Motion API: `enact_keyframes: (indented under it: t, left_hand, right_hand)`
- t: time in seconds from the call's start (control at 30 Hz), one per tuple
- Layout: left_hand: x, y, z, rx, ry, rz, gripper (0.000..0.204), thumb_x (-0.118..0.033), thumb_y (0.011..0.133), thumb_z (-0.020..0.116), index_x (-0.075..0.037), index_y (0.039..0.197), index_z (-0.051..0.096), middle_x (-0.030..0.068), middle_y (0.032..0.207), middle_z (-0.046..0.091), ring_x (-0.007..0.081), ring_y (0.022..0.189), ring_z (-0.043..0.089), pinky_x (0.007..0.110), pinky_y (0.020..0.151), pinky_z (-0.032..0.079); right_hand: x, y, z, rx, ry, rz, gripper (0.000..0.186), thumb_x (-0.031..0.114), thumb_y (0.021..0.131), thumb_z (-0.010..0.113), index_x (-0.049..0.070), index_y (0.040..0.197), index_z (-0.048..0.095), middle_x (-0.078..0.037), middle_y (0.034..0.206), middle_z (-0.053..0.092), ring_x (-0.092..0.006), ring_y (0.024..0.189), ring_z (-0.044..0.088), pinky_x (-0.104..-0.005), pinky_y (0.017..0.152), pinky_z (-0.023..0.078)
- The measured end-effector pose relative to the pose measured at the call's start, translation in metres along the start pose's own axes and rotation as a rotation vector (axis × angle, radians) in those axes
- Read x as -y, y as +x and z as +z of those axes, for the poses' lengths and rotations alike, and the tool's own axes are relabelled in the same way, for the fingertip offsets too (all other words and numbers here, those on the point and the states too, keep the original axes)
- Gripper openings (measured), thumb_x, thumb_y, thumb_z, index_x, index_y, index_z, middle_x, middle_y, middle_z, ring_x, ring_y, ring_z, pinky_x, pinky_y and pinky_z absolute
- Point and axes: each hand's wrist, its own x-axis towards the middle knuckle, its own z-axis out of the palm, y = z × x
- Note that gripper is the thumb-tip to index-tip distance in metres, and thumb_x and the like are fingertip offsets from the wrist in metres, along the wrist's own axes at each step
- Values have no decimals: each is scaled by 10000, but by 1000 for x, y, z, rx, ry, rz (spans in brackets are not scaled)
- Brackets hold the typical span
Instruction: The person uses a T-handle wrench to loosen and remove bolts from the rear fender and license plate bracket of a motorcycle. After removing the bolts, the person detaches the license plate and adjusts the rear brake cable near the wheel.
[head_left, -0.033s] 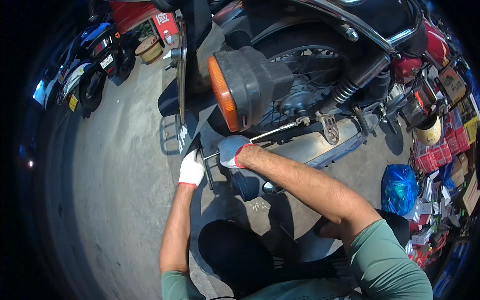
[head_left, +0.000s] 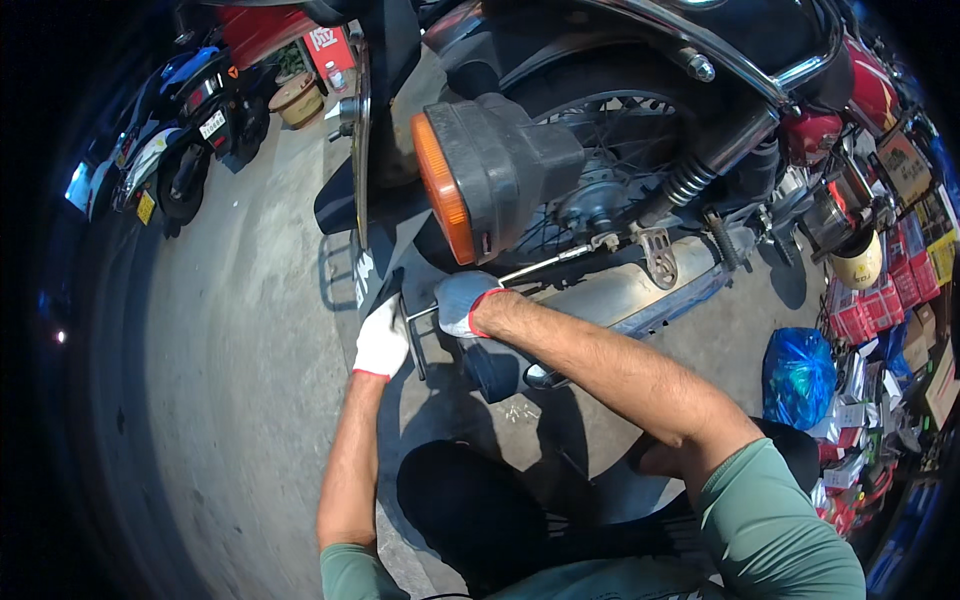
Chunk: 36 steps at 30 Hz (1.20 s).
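Note:
My left hand (head_left: 382, 342), in a white glove with a red cuff, reaches up to the lower end of a dark rear mudguard (head_left: 402, 258). Its fingers are closed, their tips partly hidden there. Close against it is the dark crossbar of a T-handle wrench (head_left: 417, 352). The wrench's thin shaft runs right into my right hand (head_left: 464, 304), closed round it in a blue-grey glove with a red cuff. Just above both hands sits an orange turn signal (head_left: 441, 186) in a bulky black housing. What the wrench's far end meets is hidden behind my right hand.
The motorcycle's spoked rear wheel (head_left: 640, 130) and long exhaust pipe (head_left: 620, 292) lie beyond my right forearm. A blue plastic bag (head_left: 799, 377) and stacked red boxes (head_left: 868, 308) stand at the right. Parked scooters (head_left: 190, 140) and a round pot (head_left: 297, 101) are at the far left.

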Motion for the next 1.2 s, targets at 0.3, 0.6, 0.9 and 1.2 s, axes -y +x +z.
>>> enact_keyframes:
  t: [0.3, 0.6, 0.9, 1.2]
  left_hand:
    - [-30, 10, 4, 28, -158, 4, 335, -263, 974, 484, -6, 839, 650, 179, 760, 643, 358, 684, 609, 385, 679, 481]
    - [16, 22, 49, 142, -852, -434, 260, -200, 997, 466, -54, 1188, 566, 93, 1185, 604, 168, 1042, 570, 327, 869, 475]
    - [39, 32, 47, 135, -1156, -866, 263, -193, 989, 478, -83, 1208, 573, 80, 1186, 602, 168, 1068, 556, 319, 909, 453]
    - [-7, 14, 11, 20, -745, -657, 426, -378, 987, 478, -20, 1106, 675, 90, 890, 697, 204, 846, 655, 327, 767, 500]
  right_hand:
    - [0, -2, 2, -12, 5, -1, 293, 247, 818, 597, 31, 974, 720, -173, 1027, 699, -325, 982, 671, -411, 828, 532]
    - [47, -8, -8, -440, 827, -114, 292, 171, 823, 580, -89, 951, 613, -235, 890, 652, -336, 821, 652, -390, 747, 504]
    - [57, -10, -20, -355, 1003, -139, 284, 159, 808, 624, -106, 909, 644, -186, 803, 669, -203, 754, 638, -315, 695, 497]
    - [19, -16, -17, -316, 236, -51, 302, 188, 841, 541, -20, 1037, 638, -238, 920, 676, -394, 892, 660, -447, 803, 521]
